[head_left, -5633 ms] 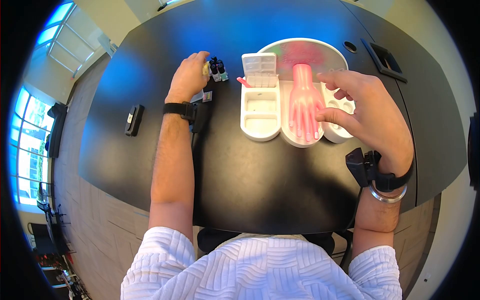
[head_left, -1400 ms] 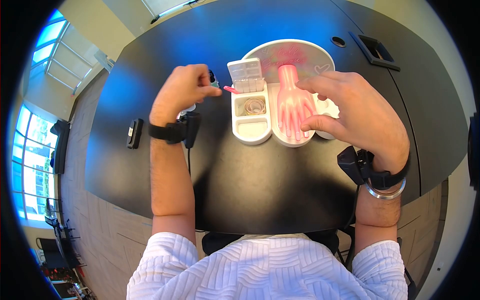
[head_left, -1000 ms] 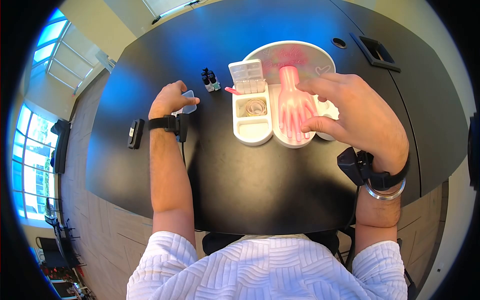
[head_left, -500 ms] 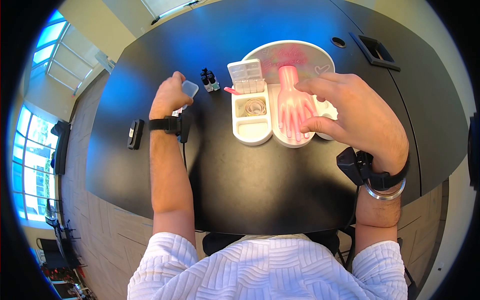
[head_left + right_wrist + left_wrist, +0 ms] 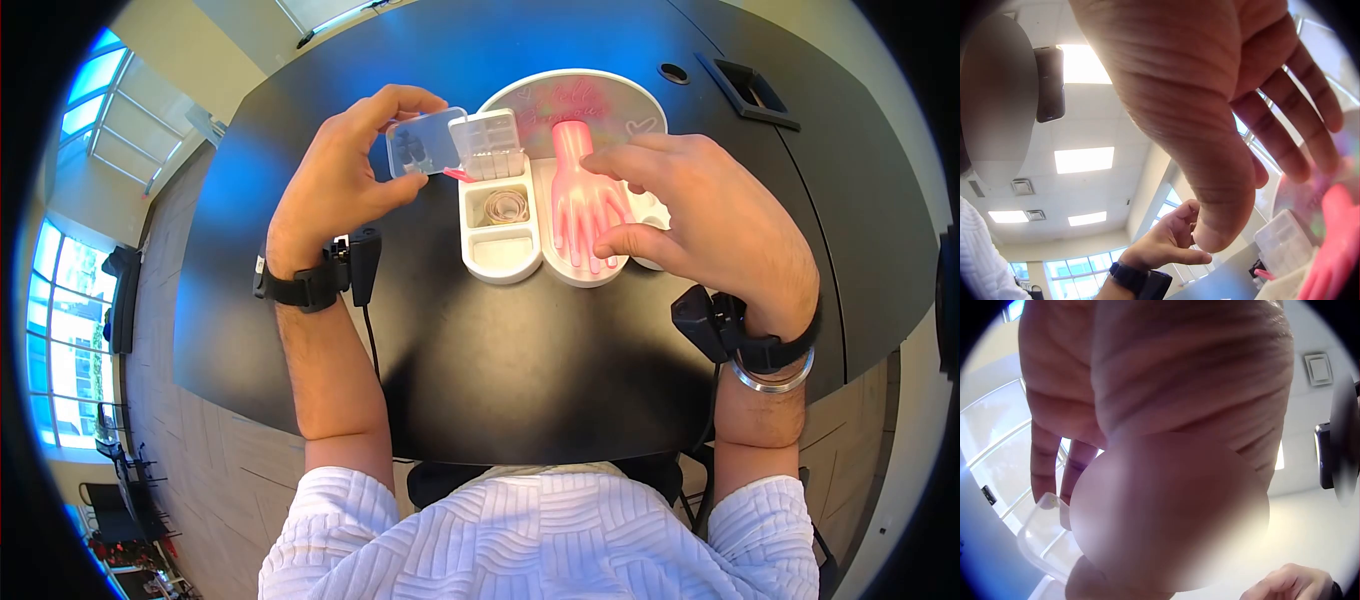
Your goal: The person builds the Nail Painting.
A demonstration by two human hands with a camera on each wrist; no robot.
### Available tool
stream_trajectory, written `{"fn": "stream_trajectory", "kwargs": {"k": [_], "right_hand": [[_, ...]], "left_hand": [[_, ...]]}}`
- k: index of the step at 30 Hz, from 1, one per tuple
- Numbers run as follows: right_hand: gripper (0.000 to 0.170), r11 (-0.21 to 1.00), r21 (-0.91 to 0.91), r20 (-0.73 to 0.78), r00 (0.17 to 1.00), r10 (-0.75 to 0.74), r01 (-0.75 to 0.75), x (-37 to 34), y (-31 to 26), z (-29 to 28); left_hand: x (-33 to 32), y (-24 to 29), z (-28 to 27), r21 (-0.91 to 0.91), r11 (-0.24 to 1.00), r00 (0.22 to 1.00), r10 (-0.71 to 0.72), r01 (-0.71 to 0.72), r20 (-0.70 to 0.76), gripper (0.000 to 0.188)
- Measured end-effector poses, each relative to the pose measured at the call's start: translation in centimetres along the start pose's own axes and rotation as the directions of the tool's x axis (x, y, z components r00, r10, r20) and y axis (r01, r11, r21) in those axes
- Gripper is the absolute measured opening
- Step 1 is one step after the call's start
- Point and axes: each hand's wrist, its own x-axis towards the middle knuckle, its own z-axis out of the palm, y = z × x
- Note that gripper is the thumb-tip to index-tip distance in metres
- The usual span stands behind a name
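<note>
My left hand [image 5: 335,170] pinches a clear rectangular plastic box or lid [image 5: 432,140] between thumb and fingers, raised over the table at the left of a white manicure tray [image 5: 500,275]. The left wrist view shows its rounded translucent corner [image 5: 1035,544] by the fingertips. In the tray a coil of pale tape [image 5: 507,206] lies in the upper left compartment. Behind it stands a lidded clear case [image 5: 487,135] with small compartments. My right hand [image 5: 695,205] hovers with spread, relaxed fingers and holds nothing, beside a pink practice hand [image 5: 585,205] lying in the tray's middle.
Small dark-capped bottles [image 5: 408,148] show through the clear plastic. A pink stick [image 5: 458,175] pokes out at the tray's left. The tray's rounded backboard [image 5: 620,100] rises behind the pink hand. A table hole [image 5: 673,74] and a recessed black box [image 5: 750,90] lie far right.
The tape coil has come into the tray compartment since the oldest frame. My left hand has lifted the clear plastic from the table's left and moved it right, toward the tray. My right hand stays nearly still.
</note>
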Motion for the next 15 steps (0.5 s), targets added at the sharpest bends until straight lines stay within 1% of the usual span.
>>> {"fn": "stream_trajectory", "kwargs": {"k": [3, 5, 6, 7, 9, 10, 11, 13, 15], "right_hand": [[0.062, 1.0, -0.012, 0.003, 1.0, 0.001, -0.001, 0.0, 0.0, 0.1], [0.062, 1.0, -0.017, -0.002, 1.0, 0.01, -0.01, -0.1, -0.1, 0.1], [0.062, 1.0, -0.018, -0.002, 1.0, 0.009, -0.009, -0.1, 0.0, 0.2], [0.062, 1.0, -0.013, 0.002, 1.0, 0.005, -0.005, 0.0, 0.0, 0.2], [0.062, 1.0, -0.009, 0.004, 1.0, -0.001, 0.001, 0.0, 0.1, 0.2], [0.062, 1.0, -0.017, 0.009, 1.0, -0.006, 0.006, 0.0, 0.2, 0.2], [0.063, 1.0, -0.024, 0.014, 1.0, -0.01, 0.011, 0.0, 0.2, 0.2], [0.062, 1.0, -0.017, 0.021, 1.0, 0.005, -0.004, 0.0, 0.1, 0.1], [0.062, 1.0, -0.01, 0.027, 0.999, 0.02, -0.02, 0.1, -0.1, 0.0]], "left_hand": [[0.2, 0.5, 0.5, 0.001, 1.0, 0.999, 0.02, -0.02, 0.039, 0.061], [0.3, 1.0, 1.2, 0.035, 0.999, 0.991, 0.002, -0.007, 0.133, 0.061], [0.5, 1.0, 1.8, 0.024, 1.0, 0.985, -0.006, 0.002, 0.174, 0.06], [0.7, 1.1, 2.5, 0.025, 1.0, 0.985, -0.006, 0.002, 0.173, 0.06], [1.1, 1.1, 3.9, 0.049, 0.998, 0.967, 0.032, -0.046, 0.253, 0.058], [1.2, 1.1, 4.7, 0.045, 0.997, 0.959, 0.051, -0.065, 0.277, 0.052], [1.3, 0.8, 5.3, 0.045, 0.997, 0.96, 0.05, -0.065, 0.276, 0.052], [1.3, 0.2, 6.4, 0.04, 0.992, 0.937, 0.096, -0.116, 0.337, 0.047], [1.3, 0.0, 7.0, 0.053, 0.991, 0.936, 0.099, -0.124, 0.337, 0.045]]}}
